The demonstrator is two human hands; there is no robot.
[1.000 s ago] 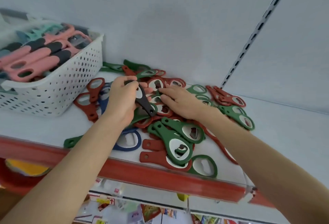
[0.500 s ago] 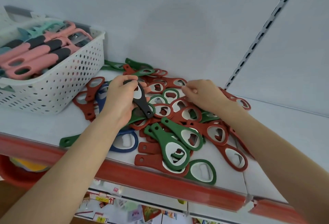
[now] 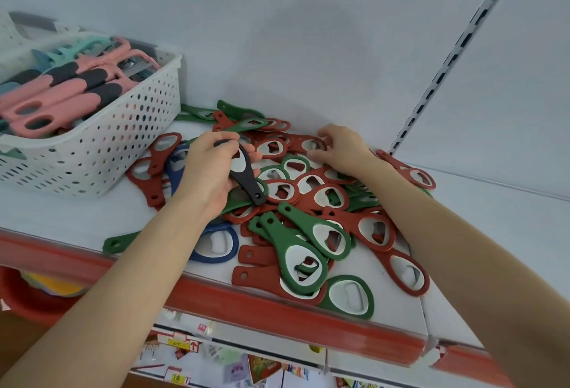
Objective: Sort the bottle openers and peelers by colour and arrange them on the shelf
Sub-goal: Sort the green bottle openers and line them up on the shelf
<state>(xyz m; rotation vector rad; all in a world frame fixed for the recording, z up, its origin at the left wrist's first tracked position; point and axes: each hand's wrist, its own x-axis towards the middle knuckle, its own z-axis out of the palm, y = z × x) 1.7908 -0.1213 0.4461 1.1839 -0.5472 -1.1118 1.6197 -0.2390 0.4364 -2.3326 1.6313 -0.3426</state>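
The step in hand is picking one colour out of the mixed heap. The left grip (image 3: 212,172) is closed round a black bottle opener (image 3: 248,179), fingers curled over its ring end while the handle points down toward the person, lifted just above the pile. The right grip (image 3: 344,147) reaches into the back of the heap, fingers bent over a red bottle opener (image 3: 303,142). From this angle I cannot tell whether it pinches that opener or only rests on it.

The rest of the openers lie loose and overlapping on the shelf (image 3: 509,218). Red ones (image 3: 262,276) and green ones (image 3: 283,233) are mixed together, and a blue one (image 3: 216,259) sits partly under the left forearm. The pink-and-grey peelers (image 3: 61,91) lie in a white perforated basket (image 3: 92,147) at the left.

Sorting looks barely begun, as no single-colour group is laid out yet. The next move calls for a bare patch of shelf well apart from the heap where the black opener can go. Then the right grip needs to free one opener without dragging its interlocked neighbours toward the red front edge (image 3: 277,304).
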